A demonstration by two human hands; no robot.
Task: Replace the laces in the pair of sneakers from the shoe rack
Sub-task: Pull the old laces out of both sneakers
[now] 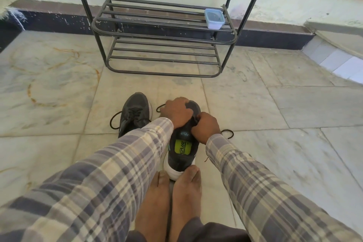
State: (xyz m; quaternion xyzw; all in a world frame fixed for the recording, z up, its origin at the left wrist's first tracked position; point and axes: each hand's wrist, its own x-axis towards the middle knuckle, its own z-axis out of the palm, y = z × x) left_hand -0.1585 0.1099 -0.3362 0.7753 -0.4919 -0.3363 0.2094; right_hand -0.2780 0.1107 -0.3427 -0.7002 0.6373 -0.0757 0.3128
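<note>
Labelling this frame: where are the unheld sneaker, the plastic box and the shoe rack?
unheld sneaker (135,111): head view, laced top.
plastic box (214,16): head view, lid.
shoe rack (157,36): head view, middle shelf's front rail.

Right of the right hand (206,126) the floor (275,114) lies open, save a lace loop (232,134) just beside the wrist. Left of the left hand (176,112) the second shoe (135,114) stands near, its lace (110,123) trailing outward. Ahead of both hands bare floor runs to the rack (163,73), whose bars block passage. Behind them, two feet (186,188) touch the shoe (182,155) at its heel, closing that side.
</note>
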